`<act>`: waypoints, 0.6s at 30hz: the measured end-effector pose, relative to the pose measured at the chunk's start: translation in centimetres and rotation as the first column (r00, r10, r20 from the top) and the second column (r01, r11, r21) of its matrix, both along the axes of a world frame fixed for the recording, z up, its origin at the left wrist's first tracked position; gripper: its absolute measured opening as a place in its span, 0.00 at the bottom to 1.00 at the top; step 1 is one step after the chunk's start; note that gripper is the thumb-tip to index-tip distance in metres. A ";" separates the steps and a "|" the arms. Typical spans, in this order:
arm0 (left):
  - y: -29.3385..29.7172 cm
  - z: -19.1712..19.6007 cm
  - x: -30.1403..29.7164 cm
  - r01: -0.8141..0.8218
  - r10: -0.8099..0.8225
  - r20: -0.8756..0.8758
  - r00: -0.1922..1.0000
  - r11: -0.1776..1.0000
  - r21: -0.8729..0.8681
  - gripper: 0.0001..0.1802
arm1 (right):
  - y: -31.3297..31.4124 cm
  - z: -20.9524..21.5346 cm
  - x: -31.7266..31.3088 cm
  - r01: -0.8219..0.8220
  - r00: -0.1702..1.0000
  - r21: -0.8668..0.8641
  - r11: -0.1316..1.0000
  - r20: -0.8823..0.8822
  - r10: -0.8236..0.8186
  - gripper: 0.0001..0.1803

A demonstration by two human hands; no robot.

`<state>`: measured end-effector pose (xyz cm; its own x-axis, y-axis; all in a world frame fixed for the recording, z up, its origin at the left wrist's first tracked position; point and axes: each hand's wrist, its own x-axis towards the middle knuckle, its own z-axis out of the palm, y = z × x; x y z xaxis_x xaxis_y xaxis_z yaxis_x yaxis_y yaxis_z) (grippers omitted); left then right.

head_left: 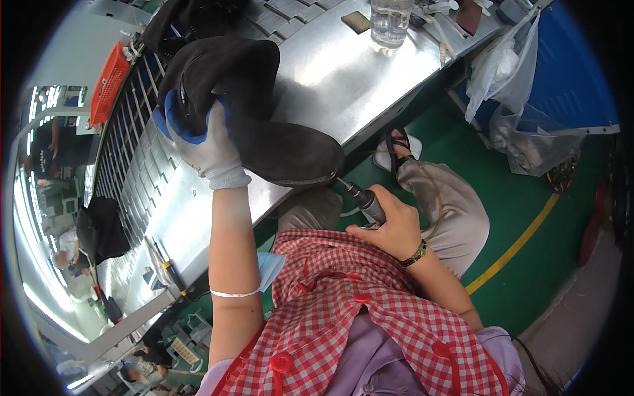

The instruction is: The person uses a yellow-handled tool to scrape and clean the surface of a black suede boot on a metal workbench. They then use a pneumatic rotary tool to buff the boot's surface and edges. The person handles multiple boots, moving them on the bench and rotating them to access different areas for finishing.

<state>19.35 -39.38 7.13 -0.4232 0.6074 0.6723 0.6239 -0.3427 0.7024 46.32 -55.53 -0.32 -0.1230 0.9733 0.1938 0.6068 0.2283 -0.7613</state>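
Observation:
A black boot [290,148] with a soft suede-like shaft lies over the metal bench edge, its toe toward my right. My left hand [201,135], in a grey glove with blue fingers, is closed on the boot's shaft near the ankle. My bare right hand [395,228] grips a slim handheld rotary grinder [367,202] with a thin metal bit. The bit's tip is at the sole edge by the toe; whether it touches cannot be told. A blue face mask [269,270] hangs from my left forearm by its white loop.
The shiny metal bench [323,79] runs beside a slatted conveyor [135,155]. A clear cup of liquid [391,23] stands on the bench. An orange basket [109,82] is at far left, with another black boot [102,231] below. Plastic bags [505,69] hang at right. A yellow-handled screwdriver [173,276] lies near the bench edge.

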 end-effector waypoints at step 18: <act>-0.1 0.3 0.0 -0.008 0.010 0.054 0.998 0.999 -0.031 0.41 | -0.9 0.0 -1.3 0.081 0.990 -0.092 0.992 -0.106 -0.090 0.41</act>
